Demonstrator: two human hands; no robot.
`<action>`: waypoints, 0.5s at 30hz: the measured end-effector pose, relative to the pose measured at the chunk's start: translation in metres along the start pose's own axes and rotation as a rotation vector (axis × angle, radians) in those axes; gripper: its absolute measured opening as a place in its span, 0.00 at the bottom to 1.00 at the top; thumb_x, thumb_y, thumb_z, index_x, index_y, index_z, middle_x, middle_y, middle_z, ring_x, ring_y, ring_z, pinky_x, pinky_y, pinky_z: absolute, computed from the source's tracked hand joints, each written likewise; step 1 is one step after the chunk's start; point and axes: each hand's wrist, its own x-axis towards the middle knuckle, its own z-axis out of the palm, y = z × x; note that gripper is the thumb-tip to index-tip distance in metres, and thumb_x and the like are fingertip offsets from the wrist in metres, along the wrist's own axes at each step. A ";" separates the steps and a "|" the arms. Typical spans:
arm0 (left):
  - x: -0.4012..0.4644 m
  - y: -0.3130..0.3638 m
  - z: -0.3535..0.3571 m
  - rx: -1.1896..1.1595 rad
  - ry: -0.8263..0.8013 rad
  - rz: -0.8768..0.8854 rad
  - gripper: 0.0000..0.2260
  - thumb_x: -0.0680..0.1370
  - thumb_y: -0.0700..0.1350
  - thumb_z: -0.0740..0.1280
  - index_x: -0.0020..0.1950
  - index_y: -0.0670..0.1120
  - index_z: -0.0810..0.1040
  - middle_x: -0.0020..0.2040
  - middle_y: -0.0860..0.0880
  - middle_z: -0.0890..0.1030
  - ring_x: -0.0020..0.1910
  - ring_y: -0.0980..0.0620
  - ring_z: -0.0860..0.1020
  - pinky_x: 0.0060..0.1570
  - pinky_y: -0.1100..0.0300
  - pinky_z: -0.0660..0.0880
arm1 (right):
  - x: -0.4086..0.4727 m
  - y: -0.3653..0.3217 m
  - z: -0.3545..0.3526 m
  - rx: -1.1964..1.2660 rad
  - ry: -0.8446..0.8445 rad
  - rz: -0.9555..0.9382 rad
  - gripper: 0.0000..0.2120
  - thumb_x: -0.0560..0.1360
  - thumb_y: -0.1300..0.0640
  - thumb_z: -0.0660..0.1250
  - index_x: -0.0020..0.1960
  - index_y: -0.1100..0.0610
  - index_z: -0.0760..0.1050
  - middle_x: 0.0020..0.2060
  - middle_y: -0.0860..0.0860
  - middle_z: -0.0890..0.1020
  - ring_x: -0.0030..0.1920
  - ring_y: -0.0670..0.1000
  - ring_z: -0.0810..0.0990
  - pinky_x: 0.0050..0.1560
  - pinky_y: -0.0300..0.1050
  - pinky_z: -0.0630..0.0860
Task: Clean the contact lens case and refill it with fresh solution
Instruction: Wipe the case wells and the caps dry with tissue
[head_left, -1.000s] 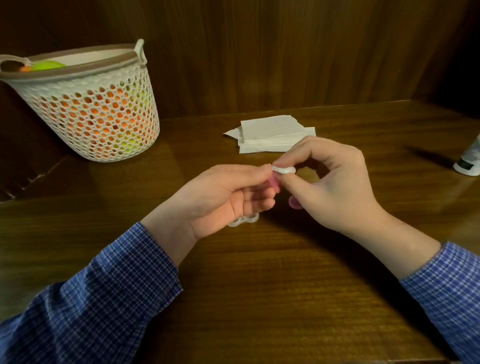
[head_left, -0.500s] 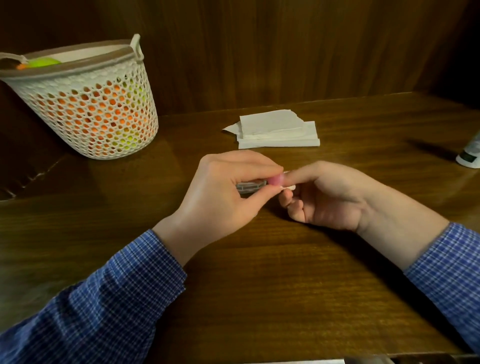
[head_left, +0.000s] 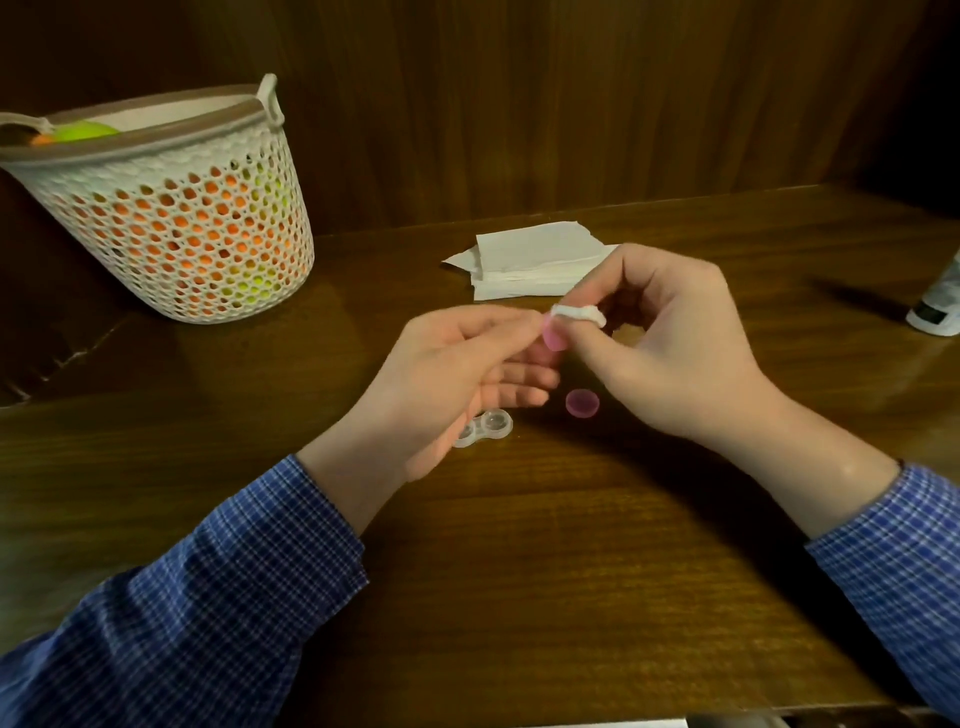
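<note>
So around us on the table (head_left: 519, 597) there's a white mesh basket (head_left: 182, 234) at the far left, stuffed with orange and yellow-green stuff we can see through the holes, plus a green piece poking over the rim. A small stack of white tissues (head_left: 524, 260) lies at the far middle, right behind our hands, and our right hand covers its right corner. Way over at the right edge a white bottle (head_left: 937, 312) is cut off by the frame, so we only see its bottom bit.

Both hands are up over the middle of the table, fingertips nearly touching. Our left hand (head_left: 457, 374) pinches a pink cap (head_left: 553, 338) between thumb and forefinger, with the other fingers loosely curled under it. Our right hand (head_left: 670, 343) has a little wad of white tissue (head_left: 577, 314) pinched at the fingertips, pressed up against the top of that cap. So each grip is closed on something small.

The clear lens case (head_left: 485, 427) sits on the table just below our left hand, partly hidden by the palm; the well we can see is uncapped, can't tell if anything's in it. A second pink cap (head_left: 582, 403) lies flat on the table just right of the case, between our hands.
</note>
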 end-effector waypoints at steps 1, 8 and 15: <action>0.001 0.000 -0.001 -0.065 -0.057 -0.062 0.20 0.72 0.49 0.71 0.59 0.40 0.84 0.48 0.42 0.87 0.44 0.50 0.85 0.43 0.60 0.82 | -0.001 0.001 -0.001 -0.035 -0.020 -0.048 0.04 0.74 0.58 0.76 0.47 0.53 0.82 0.41 0.44 0.84 0.36 0.45 0.84 0.30 0.43 0.82; -0.001 0.000 -0.007 -0.146 -0.139 0.009 0.14 0.72 0.43 0.72 0.55 0.42 0.86 0.46 0.44 0.87 0.43 0.52 0.85 0.43 0.64 0.82 | -0.004 -0.001 0.001 -0.049 -0.009 -0.139 0.04 0.75 0.59 0.76 0.49 0.55 0.83 0.44 0.47 0.85 0.41 0.48 0.85 0.35 0.48 0.84; -0.010 -0.004 -0.002 0.544 0.141 0.512 0.13 0.74 0.38 0.77 0.58 0.44 0.86 0.50 0.49 0.88 0.48 0.53 0.87 0.47 0.58 0.85 | -0.004 -0.007 0.007 0.143 -0.009 0.232 0.05 0.72 0.54 0.79 0.41 0.53 0.84 0.36 0.53 0.85 0.33 0.53 0.83 0.28 0.42 0.82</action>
